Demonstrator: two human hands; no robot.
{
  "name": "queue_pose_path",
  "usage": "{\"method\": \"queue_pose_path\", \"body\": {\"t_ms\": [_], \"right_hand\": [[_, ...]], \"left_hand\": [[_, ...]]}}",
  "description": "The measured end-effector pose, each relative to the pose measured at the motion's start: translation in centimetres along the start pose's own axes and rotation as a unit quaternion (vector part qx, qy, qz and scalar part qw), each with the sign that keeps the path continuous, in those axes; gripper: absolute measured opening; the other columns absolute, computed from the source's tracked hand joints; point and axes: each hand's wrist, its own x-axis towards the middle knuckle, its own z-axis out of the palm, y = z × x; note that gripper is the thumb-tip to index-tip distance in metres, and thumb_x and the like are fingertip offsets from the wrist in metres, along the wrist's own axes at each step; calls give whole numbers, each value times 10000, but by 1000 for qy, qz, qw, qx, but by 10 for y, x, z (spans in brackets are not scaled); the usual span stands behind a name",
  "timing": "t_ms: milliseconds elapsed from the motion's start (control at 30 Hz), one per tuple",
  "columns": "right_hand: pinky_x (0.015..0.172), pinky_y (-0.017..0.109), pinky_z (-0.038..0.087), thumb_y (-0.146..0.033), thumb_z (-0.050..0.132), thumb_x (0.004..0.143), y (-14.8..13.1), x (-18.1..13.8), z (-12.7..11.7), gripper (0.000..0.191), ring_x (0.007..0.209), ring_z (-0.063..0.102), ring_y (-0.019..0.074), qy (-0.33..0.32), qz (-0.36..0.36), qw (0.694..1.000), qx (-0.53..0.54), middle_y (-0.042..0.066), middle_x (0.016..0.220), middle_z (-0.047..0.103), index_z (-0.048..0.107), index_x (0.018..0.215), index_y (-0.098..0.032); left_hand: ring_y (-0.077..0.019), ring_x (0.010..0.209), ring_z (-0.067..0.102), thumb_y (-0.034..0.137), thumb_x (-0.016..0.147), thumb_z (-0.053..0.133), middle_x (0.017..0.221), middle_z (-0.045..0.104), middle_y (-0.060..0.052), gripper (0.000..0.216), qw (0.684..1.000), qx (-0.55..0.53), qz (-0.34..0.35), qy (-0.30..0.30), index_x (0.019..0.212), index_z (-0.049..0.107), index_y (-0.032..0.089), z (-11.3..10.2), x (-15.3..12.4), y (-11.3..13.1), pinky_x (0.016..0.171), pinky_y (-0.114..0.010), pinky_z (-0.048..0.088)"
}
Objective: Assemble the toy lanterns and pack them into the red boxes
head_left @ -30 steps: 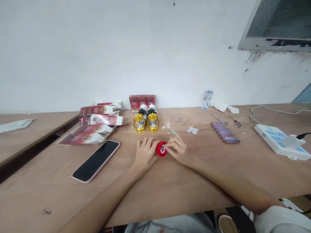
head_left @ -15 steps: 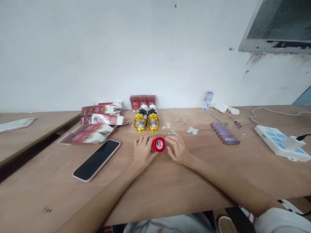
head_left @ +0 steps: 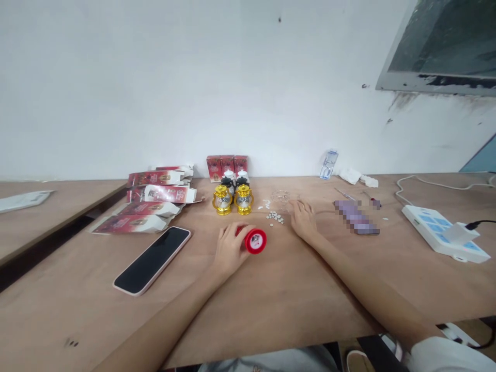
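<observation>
My left hand (head_left: 230, 249) is closed around a small red lantern (head_left: 256, 241), tipped so that its round base with a pale centre faces me. My right hand (head_left: 304, 219) lies on the table further right, fingers stretched forward and a little bent; it covers the spot of the white paper-like pieces, and nothing shows held in it. Beside it are several small button cells (head_left: 275, 217) and some thin wire loops (head_left: 280, 195). Two gold lanterns (head_left: 223, 200) stand beyond my left hand, with black and white ones behind them.
Red boxes (head_left: 228, 168) stand against the wall. Flattened red cartons (head_left: 135, 223) and a phone (head_left: 153, 261) lie to the left. On the right are a blurred purple item (head_left: 356, 217), a screwdriver-like tool (head_left: 344, 194), crumpled tissue (head_left: 350, 175), a clear container (head_left: 329, 164) and a white power strip (head_left: 445, 232).
My right hand has moved away from the red lantern, right and forward, onto the white pieces. My left hand has tilted the lantern and shifted it slightly nearer.
</observation>
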Motion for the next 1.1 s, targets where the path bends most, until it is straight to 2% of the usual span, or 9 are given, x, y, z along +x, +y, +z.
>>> {"method": "queue_pose_path", "body": {"t_ms": [267, 333, 500, 633, 700, 800, 900, 1000, 1100], "right_hand": [[970, 435, 274, -62, 396, 816, 10, 0, 4, 420, 1193, 437, 304, -24, 12, 999, -18, 159, 1147, 632, 553, 1204, -100], [950, 420, 292, -55, 405, 814, 12, 0, 5, 406, 1160, 465, 290, -41, -5, 999, -11, 145, 1120, 649, 577, 1177, -115], [866, 363, 354, -102, 435, 849, 16, 2, 5, 278, 1044, 530, 244, -91, -67, 993, 19, 77, 992, 698, 677, 956, -189], [867, 318, 366, -129, 452, 864, 14, 2, 4, 263, 1023, 541, 204, -108, -104, 988, 39, 43, 1005, 696, 669, 982, -221], [900, 327, 354, -158, 452, 870, 13, 2, 3, 277, 1059, 525, 213, -95, -83, 992, 31, 67, 1066, 675, 631, 1076, -204], [908, 390, 338, -163, 439, 855, 17, 3, 1, 338, 1097, 498, 283, -63, 3, 998, -2, 158, 1116, 639, 571, 1161, -105], [829, 435, 356, -182, 465, 826, 25, 1, -1, 299, 1005, 531, 345, -55, 78, 995, -35, 237, 1035, 643, 616, 1035, -32], [764, 407, 372, -189, 482, 823, 32, -3, -3, 226, 883, 566, 312, -62, 99, 992, -41, 205, 916, 676, 658, 903, -72], [766, 389, 378, -165, 475, 838, 34, -5, -3, 211, 893, 558, 289, -53, 83, 995, -24, 160, 922, 687, 673, 890, -112]], "left_hand": [[-248, 1000, 583, 251, 735, 659, 1097, 624, -79, 408, 999, -17, -38, 3, 1114, 521, 190, 5, 0, -7, 796, -335, 418], [-252, 985, 586, 266, 734, 662, 1074, 628, -79, 384, 999, -10, -42, 6, 1085, 524, 189, 5, 0, -7, 778, -335, 421], [-245, 978, 582, 275, 744, 641, 1066, 626, -67, 336, 999, -21, -31, -1, 1053, 527, 209, 3, 1, -4, 775, -326, 410], [-244, 939, 587, 296, 743, 642, 1016, 636, -71, 335, 1000, -18, -17, 7, 1044, 536, 193, 4, 0, -5, 764, -325, 407], [-242, 931, 587, 317, 750, 635, 999, 639, -72, 338, 999, -25, -1, 20, 1049, 541, 190, 5, -1, -7, 764, -324, 405], [-239, 936, 585, 366, 765, 614, 1014, 639, -77, 349, 999, -36, 25, 33, 1064, 550, 198, 4, -2, -9, 771, -326, 401], [-239, 944, 586, 403, 771, 603, 1021, 644, -83, 365, 998, -38, 39, 32, 1068, 553, 197, 3, -3, -8, 771, -329, 397], [-231, 926, 591, 401, 768, 607, 1002, 650, -76, 357, 998, -30, 41, 30, 1058, 558, 198, 3, -3, -8, 758, -323, 395], [-224, 907, 592, 403, 760, 617, 997, 648, -71, 360, 998, -28, 43, 28, 1052, 562, 199, 3, -2, -7, 745, -319, 391]]}}
